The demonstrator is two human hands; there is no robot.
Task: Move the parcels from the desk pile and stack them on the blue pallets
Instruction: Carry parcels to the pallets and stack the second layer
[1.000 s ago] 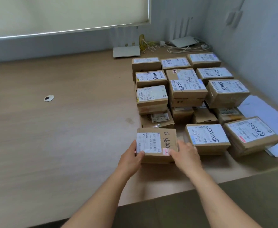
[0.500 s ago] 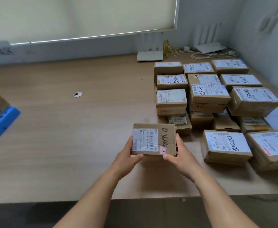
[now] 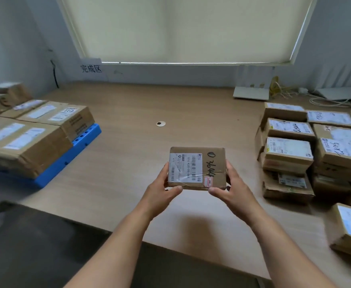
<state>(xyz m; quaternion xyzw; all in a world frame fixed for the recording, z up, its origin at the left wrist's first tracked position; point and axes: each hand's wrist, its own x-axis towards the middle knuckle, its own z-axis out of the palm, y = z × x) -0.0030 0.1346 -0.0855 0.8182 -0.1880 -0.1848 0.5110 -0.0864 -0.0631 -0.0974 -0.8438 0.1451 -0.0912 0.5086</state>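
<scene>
I hold the parcel [image 3: 197, 168] above the desk [image 3: 128, 142], left hand [image 3: 160, 192] and right hand [image 3: 232, 190] gripping opposite edges (label up). It has left the desk pile [image 3: 289, 154], and the loaded blue pallet [image 3: 66, 161] now shows at left.

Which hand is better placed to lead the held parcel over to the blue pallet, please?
Left, probably. Both hands grip the parcel, but the left hand holds its left edge, the side facing the blue pallet; the right hand is on the far side, toward the desk pile.
</scene>
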